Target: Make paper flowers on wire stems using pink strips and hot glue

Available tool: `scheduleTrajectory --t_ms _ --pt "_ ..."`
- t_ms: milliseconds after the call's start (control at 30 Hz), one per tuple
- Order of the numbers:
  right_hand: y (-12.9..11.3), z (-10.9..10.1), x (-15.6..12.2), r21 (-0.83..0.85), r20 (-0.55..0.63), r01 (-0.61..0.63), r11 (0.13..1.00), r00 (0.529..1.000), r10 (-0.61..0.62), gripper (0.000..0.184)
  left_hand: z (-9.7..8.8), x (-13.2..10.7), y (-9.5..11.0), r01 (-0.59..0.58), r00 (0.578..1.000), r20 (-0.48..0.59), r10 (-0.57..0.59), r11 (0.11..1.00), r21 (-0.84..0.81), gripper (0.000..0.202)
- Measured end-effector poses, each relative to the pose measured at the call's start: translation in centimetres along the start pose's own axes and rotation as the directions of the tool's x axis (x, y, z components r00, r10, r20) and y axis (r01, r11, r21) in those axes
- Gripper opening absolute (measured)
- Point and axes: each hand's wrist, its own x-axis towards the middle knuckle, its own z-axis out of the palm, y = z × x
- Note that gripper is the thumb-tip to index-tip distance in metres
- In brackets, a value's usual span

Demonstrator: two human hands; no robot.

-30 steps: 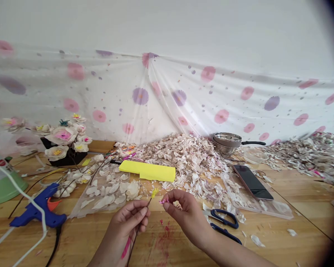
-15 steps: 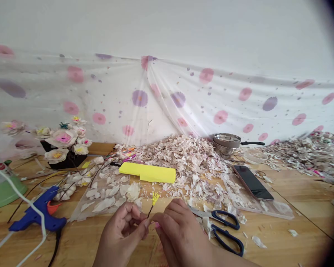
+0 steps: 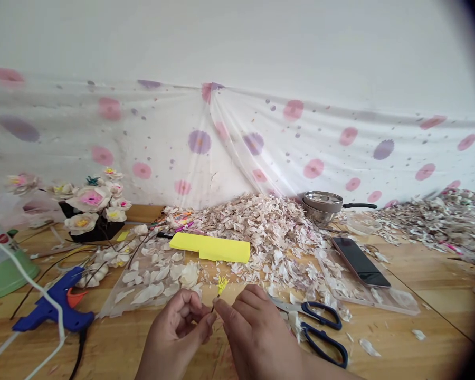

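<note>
Between my two hands stands a thin dark flower stem topped by a fringed yellow paper flower centre (image 3: pixel 222 285), tilted slightly right. My left hand (image 3: pixel 182 327) pinches the stem between thumb and forefinger. From the other side my right hand (image 3: pixel 253 327) closes its thumb and forefinger on the stem just below the yellow fringe; the fingers hide most of the stem. Just behind the hands lies a folded sheet of yellow paper (image 3: pixel 209 248). Scissors with dark blue handles (image 3: pixel 324 335) rest to the right of my right hand, their blades partly covered.
A big heap of dried pale petals (image 3: pixel 257 221) spreads across the table. On the left are a blue glue gun (image 3: pixel 53 306) with cords and a pot of paper flowers (image 3: pixel 89 211). A phone (image 3: pixel 360 261) and a metal pan (image 3: pixel 322 206) sit at right.
My right fingertips have shifted up the stem, closer to the yellow fringe, and less of the stem shows. The left hand keeps its pinch.
</note>
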Motion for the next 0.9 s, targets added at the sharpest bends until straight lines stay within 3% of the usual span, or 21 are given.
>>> scheduleTrajectory --t_ms 200,500,700,900 --pt "0.3 0.4 -0.4 -0.057 0.061 0.018 0.998 0.998 -0.014 0.03 0.0 0.0 -0.1 -0.003 1.0 0.001 0.003 1.0 -0.007 0.043" --pt "0.6 0.0 -0.5 -0.103 0.04 -0.013 0.995 0.999 0.017 0.041 -0.3 0.1 -0.3 -0.003 1.0 0.027 0.002 1.0 0.031 0.038" --pt "0.9 0.1 -0.7 -0.116 0.098 -0.011 0.993 0.995 0.022 0.048 -0.1 -0.4 -0.2 0.011 1.0 0.008 -0.011 0.997 -0.081 0.034" --pt "1.6 0.0 -0.8 -0.11 0.077 -0.017 0.994 0.997 0.025 0.048 -0.2 -0.2 -0.3 0.03 0.999 0.027 -0.027 0.99 -0.138 0.035"
